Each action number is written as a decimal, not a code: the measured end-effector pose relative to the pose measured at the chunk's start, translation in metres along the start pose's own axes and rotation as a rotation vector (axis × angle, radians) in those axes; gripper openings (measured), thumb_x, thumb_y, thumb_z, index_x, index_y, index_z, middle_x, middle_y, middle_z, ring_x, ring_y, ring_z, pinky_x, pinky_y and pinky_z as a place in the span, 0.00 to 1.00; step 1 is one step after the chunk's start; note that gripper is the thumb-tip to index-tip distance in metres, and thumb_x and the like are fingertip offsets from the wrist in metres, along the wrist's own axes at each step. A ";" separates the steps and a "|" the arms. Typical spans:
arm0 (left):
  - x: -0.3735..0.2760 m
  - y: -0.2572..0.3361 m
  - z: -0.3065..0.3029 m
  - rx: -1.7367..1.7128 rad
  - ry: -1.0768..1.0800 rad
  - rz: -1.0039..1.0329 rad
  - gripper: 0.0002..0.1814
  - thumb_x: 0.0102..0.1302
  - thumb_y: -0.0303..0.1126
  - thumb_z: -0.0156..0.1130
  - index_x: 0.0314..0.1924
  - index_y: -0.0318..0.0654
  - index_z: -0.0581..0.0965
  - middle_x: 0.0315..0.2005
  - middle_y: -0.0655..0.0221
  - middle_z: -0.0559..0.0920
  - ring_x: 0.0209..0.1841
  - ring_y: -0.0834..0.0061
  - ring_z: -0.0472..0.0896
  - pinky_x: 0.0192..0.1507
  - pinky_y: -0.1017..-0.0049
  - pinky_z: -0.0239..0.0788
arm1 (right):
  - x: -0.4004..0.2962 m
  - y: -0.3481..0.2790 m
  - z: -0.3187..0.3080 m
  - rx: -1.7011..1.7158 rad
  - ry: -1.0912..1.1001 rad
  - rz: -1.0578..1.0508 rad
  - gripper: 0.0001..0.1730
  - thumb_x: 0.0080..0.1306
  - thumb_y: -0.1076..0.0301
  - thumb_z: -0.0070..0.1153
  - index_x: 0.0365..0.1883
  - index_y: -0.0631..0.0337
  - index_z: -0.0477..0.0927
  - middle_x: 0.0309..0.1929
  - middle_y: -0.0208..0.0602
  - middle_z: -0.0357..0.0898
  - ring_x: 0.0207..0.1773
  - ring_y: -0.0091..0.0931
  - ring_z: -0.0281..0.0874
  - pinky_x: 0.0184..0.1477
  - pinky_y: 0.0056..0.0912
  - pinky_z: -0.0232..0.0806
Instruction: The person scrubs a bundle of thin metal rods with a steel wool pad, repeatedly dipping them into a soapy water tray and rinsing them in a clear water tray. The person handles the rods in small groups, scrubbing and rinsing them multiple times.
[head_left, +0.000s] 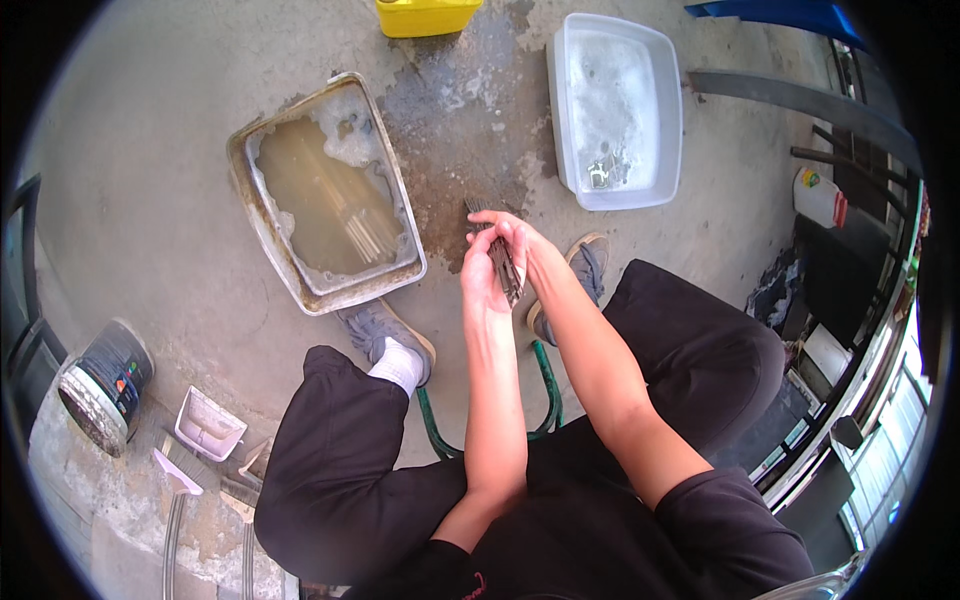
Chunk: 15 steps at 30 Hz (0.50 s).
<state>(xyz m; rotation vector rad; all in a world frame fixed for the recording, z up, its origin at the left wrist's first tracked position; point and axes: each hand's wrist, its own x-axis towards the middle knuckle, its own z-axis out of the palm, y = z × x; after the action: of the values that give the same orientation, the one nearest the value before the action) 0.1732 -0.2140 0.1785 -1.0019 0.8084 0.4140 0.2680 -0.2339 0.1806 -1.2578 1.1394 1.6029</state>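
Note:
A bundle of dark, thin sticks (504, 264) lies slantwise in my two hands, above the wet concrete floor. My left hand (478, 276) cradles it from the left, with the fingers curled around it. Against its right side and far part, my right hand (520, 238) closes, one finger stretched out to the left. The palms hide part of the bundle. To the left stands a dirty-rimmed tub (416, 276) of murky, foamy water, with several pale, thin sticks (367, 236) under the surface. A translucent plastic tub (667, 135) with sudsy water stands ahead on the right.
A yellow container (429, 19) stands at the far edge. At left are a tipped paint bucket (112, 382), a pink dustpan (210, 424) and a broom (176, 472). A white jug with a red cap (817, 199) is at right. Green metal legs (551, 382) show between my knees.

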 end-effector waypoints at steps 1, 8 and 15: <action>0.002 0.003 -0.011 0.010 -0.081 -0.042 0.08 0.79 0.26 0.50 0.41 0.30 0.75 0.32 0.63 0.83 0.35 0.72 0.85 0.52 0.61 0.87 | 0.007 -0.003 -0.006 -0.033 -0.085 0.025 0.13 0.71 0.63 0.62 0.31 0.61 0.77 0.21 0.30 0.78 0.17 0.21 0.71 0.23 0.26 0.70; -0.015 -0.011 0.005 -0.107 -0.134 -0.223 0.10 0.81 0.32 0.51 0.39 0.33 0.72 0.24 0.74 0.73 0.24 0.82 0.75 0.31 0.77 0.79 | 0.016 -0.016 -0.021 -0.150 -0.131 0.032 0.11 0.66 0.65 0.65 0.30 0.63 0.80 0.23 0.32 0.81 0.18 0.22 0.75 0.22 0.27 0.73; -0.049 -0.032 0.006 0.732 -0.135 -0.003 0.24 0.84 0.54 0.45 0.43 0.38 0.74 0.20 0.78 0.67 0.15 0.86 0.64 0.17 0.80 0.59 | -0.010 -0.029 -0.003 -0.384 -0.297 -0.633 0.12 0.65 0.66 0.69 0.37 0.66 0.82 0.30 0.33 0.83 0.29 0.21 0.80 0.30 0.25 0.72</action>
<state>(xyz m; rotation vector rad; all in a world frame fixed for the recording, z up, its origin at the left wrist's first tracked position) 0.1647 -0.2221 0.2366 -0.2895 0.7505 0.1526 0.2982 -0.2290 0.1844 -1.3781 0.2055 1.4726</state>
